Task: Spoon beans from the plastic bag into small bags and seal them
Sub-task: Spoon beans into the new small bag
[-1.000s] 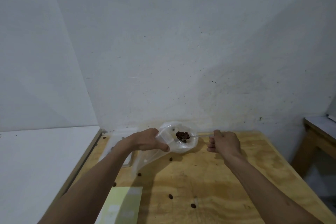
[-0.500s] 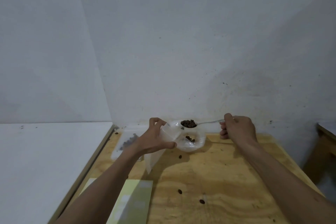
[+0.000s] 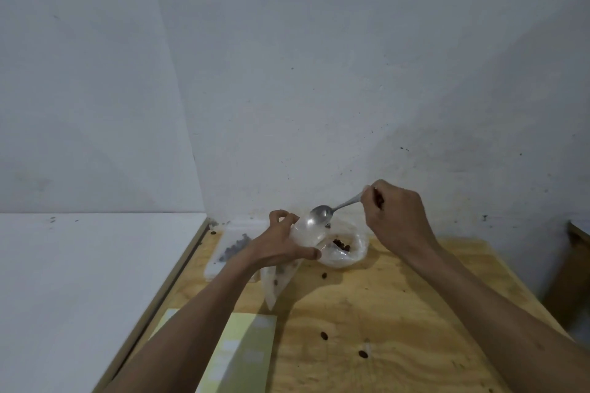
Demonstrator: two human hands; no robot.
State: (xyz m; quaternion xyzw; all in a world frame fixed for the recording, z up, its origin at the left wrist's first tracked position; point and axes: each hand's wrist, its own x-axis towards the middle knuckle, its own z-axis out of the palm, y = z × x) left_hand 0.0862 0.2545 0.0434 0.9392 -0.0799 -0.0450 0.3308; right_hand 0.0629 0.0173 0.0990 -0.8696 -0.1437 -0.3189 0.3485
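Plywood makes up the table (image 3: 383, 313), and nearest the person a pale yellow-green sheet (image 3: 242, 357) lies flat at its near left, with a few loose beans (image 3: 324, 335) scattered to its right. Farther in, the left hand (image 3: 281, 242) grips the small bag (image 3: 287, 265) near its mouth, fingers and thumb curled round the clear film; the bag hangs slanting, its long axis running from the pinched mouth at the far end down to a closed tip near the table, and a few dark beans show through its lower part. Just right of that hand sits the plastic bag (image 3: 348, 252), its mouth slumped open on the table with a small heap of beans inside. Above and between the two bags the spoon (image 3: 322, 215) tilts bowl-down toward the small bag's mouth; its bowl looks empty. The right hand (image 3: 396, 217) holds the spoon's handle in closed fingers, up and to the right of both bags. The next scoop likely turns on this: the plastic bag lies directly below and slightly right of the spoon's bowl, nearer the right hand than the left. Beyond the left hand, a white tray-like surface (image 3: 230, 246) with dark bits, perhaps beans, sits against the wall (image 3: 319, 89).
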